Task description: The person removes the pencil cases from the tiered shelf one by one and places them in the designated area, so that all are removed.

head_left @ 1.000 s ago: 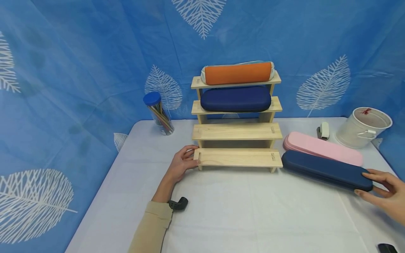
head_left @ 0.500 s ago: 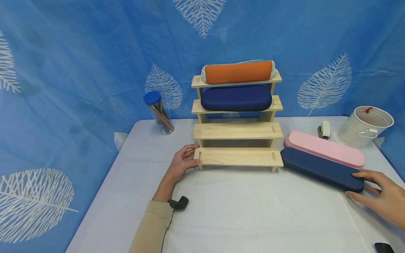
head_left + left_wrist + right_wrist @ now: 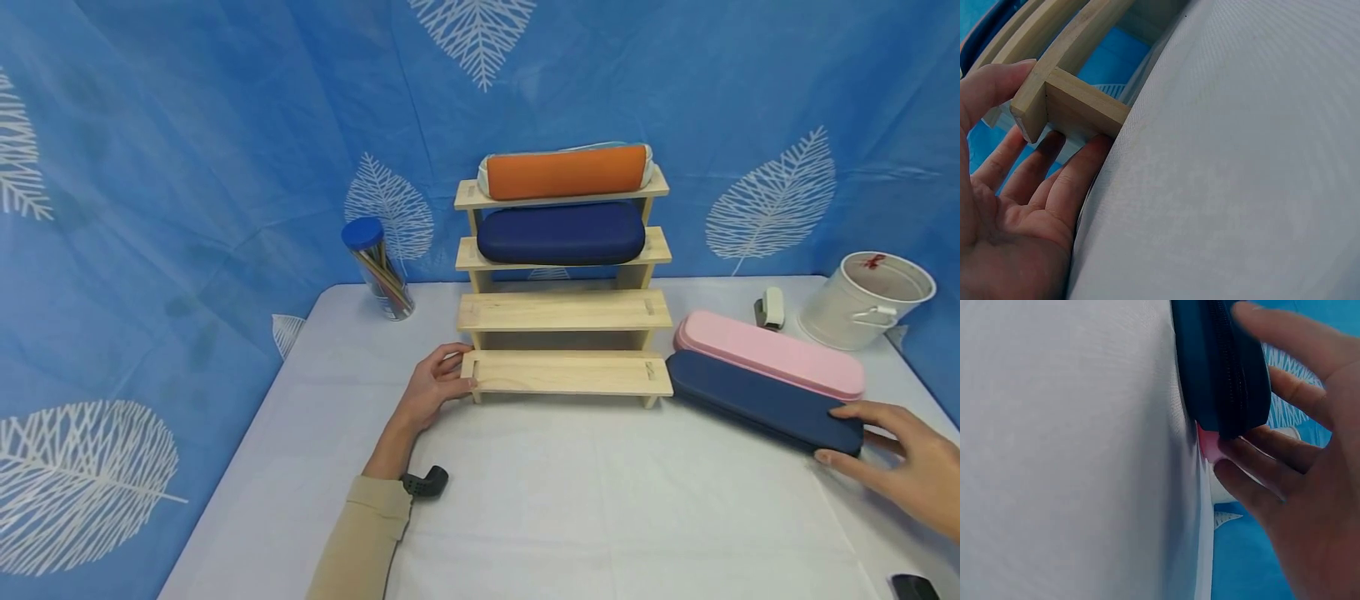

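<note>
Gripping the right end of a long navy case (image 3: 757,398), a person's right hand (image 3: 903,467) enters at the right edge of the frame; the case slants across the right side of the tabletop (image 3: 600,492). At center, the left hand (image 3: 431,387) holds the lower left corner of a stepped wooden rack (image 3: 566,372), thumb on its front edge, fingers behind.

The case's far end lies against or just beside the rack's lowest step; which, I cannot tell. Pushing leftward could therefore knock the rack askew, particularly if the left hand's hold were to slacken. Because the right hand has only one end, the case might also swivel or droop when raised, and shove the pink case (image 3: 768,354) just behind it towards the white bucket (image 3: 866,300) at far right.

The navy case is smooth and matte with rounded ends, and the right wrist view shows a zip along its side. The pink case is similarly long and rounded. The rack is pale, grained wood with four flat steps; a glossy dark blue case (image 3: 561,233) and an orange fabric-like pouch (image 3: 566,172) with pale ends occupy the upper two.
</note>
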A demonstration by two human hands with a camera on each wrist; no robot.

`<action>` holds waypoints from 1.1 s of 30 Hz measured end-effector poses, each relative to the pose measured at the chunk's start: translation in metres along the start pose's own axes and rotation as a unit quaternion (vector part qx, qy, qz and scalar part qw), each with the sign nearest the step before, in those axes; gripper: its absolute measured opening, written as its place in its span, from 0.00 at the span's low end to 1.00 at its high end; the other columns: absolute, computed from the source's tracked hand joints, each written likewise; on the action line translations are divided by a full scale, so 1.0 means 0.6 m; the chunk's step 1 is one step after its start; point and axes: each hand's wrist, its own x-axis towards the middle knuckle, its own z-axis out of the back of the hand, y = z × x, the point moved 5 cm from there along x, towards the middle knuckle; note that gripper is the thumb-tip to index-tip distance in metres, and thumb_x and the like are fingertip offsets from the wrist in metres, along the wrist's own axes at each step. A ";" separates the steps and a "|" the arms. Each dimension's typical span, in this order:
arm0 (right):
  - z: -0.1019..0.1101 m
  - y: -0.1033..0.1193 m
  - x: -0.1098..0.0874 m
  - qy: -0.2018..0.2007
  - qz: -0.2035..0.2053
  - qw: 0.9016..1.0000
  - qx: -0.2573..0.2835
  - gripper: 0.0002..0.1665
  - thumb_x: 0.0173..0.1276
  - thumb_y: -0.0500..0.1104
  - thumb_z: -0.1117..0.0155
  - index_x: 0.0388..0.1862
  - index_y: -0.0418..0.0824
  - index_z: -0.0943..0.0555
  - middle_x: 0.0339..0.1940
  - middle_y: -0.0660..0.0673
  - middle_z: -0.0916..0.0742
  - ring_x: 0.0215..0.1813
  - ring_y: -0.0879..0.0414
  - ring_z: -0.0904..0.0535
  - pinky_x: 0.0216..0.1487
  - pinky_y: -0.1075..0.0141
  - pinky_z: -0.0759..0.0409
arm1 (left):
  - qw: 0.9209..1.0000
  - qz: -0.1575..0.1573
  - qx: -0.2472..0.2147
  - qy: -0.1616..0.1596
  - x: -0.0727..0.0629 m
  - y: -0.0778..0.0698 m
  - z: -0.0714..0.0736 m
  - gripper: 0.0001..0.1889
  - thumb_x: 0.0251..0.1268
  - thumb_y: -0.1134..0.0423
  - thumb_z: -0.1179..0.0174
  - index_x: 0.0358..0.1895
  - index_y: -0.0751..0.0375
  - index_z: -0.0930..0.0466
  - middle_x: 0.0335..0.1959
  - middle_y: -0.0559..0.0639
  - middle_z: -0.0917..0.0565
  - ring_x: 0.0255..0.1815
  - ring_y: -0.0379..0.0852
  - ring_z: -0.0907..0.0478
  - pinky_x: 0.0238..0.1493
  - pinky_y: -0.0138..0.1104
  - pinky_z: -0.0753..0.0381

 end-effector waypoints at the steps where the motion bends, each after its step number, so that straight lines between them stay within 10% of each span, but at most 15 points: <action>1: 0.005 0.006 0.001 -0.009 0.005 1.000 -0.005 0.42 0.56 0.52 0.25 0.60 0.29 0.32 0.59 0.23 0.35 0.60 0.24 0.41 0.52 0.32 0.37 | 1.000 0.000 -0.002 0.001 0.000 0.000 0.000 0.30 0.53 0.74 0.33 0.62 0.64 0.31 0.61 0.62 0.26 0.55 0.58 0.22 0.43 0.42 0.18; 9: 0.038 0.056 0.024 -0.050 0.007 0.998 -0.027 0.37 0.58 0.55 0.28 0.55 0.31 0.28 0.59 0.25 0.31 0.58 0.28 0.40 0.56 0.30 0.43 | 1.000 -0.001 -0.006 -0.006 -0.001 -0.002 0.003 0.30 0.53 0.75 0.33 0.62 0.63 0.30 0.61 0.61 0.25 0.55 0.58 0.22 0.42 0.42 0.18; 33: 0.022 0.122 0.069 -0.006 0.031 0.998 0.047 0.31 0.62 0.54 0.30 0.59 0.41 0.26 0.62 0.29 0.30 0.59 0.29 0.40 0.55 0.28 0.42 | 1.000 -0.001 -0.001 0.000 0.001 0.000 0.000 0.30 0.53 0.74 0.33 0.62 0.63 0.30 0.61 0.61 0.26 0.56 0.57 0.23 0.44 0.42 0.19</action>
